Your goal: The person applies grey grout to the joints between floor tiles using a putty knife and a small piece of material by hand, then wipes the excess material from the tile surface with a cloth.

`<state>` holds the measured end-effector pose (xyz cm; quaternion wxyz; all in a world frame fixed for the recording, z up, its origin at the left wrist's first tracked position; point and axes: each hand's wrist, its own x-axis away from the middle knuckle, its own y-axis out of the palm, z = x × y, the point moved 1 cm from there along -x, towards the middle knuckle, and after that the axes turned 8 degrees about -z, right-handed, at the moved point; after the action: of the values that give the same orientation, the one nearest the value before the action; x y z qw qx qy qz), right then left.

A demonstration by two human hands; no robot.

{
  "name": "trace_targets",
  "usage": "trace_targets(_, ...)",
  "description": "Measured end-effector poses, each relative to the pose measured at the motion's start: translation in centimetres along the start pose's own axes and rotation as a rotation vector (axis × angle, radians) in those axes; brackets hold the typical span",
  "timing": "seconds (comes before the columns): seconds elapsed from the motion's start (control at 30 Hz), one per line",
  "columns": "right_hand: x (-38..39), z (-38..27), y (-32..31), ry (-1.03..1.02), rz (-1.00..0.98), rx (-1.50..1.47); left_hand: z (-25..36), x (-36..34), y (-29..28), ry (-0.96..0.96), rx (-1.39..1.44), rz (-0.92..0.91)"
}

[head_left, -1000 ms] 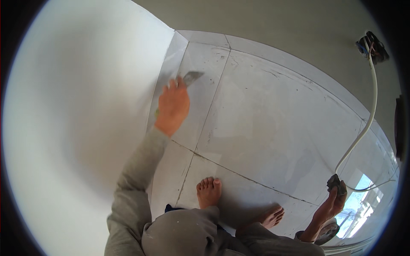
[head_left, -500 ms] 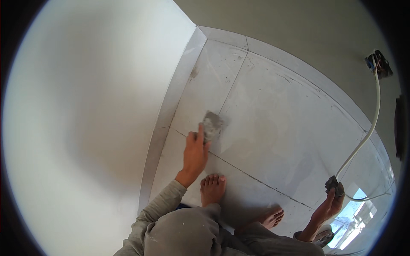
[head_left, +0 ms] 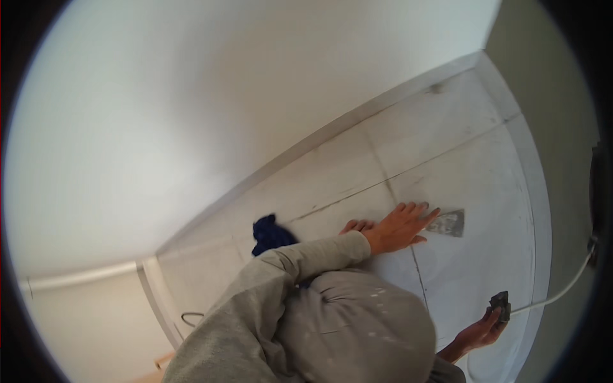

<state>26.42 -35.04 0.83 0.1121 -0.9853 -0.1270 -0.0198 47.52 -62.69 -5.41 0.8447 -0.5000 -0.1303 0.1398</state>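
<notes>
My left hand (head_left: 399, 230) is over the floor tiles, its index finger stretched along a putty knife whose flat, smeared metal blade (head_left: 449, 223) shows past the fingertips. The knife's handle is hidden under the fingers. On the right, my right hand (head_left: 485, 325) is raised, with fingers and thumb closed on a dark grey, rough-edged piece (head_left: 500, 306), of a kind I cannot make out. Behind that piece runs a white cable (head_left: 555, 295). Part of my bare foot (head_left: 357, 226) shows behind the left wrist.
Light tiles (head_left: 485, 185) with dark joints cover the floor, bordered by a skirting (head_left: 533, 191). A white wall (head_left: 223, 96) stands at the left and a grey-green wall (head_left: 549, 89) at the right. A dark blue cloth (head_left: 271, 235) lies near my left forearm.
My view has turned toward the left, bringing the blue cloth into sight. My left hand and putty knife now appear farther right. My right hand still holds the dark piece.
</notes>
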Motion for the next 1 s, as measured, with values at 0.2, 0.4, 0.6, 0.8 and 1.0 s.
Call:
trace_targets(0.2, -0.8, -4.7, 1.8, -0.106, -0.205, 0.004, -2.2, 28.9, -9.8, -0.872, -0.056, 0.35)
trace_targets(0.4, -0.6, -8.0, 4.8, -0.218, -0.18, -0.067, -7.3, 38.9, -5.1, -1.277, 0.224, 0.446)
trace_targets(0.6, -0.9, -6.5, 4.5, -0.189, -0.212, -0.114, -3.8, 25.5, -12.6, -0.968, 0.462, 0.604)
trace_targets(0.8, -1.5, -3.5, 0.9, -0.097, -0.092, 0.03, -3.5, 3.3, -16.0, -0.444, 0.307, 0.589)
trace_targets(1.0, -0.7, -1.5, -0.6, -0.059, -0.013, 0.082, -7.7, -19.1, -10.1, -0.231, 0.081, 0.736)
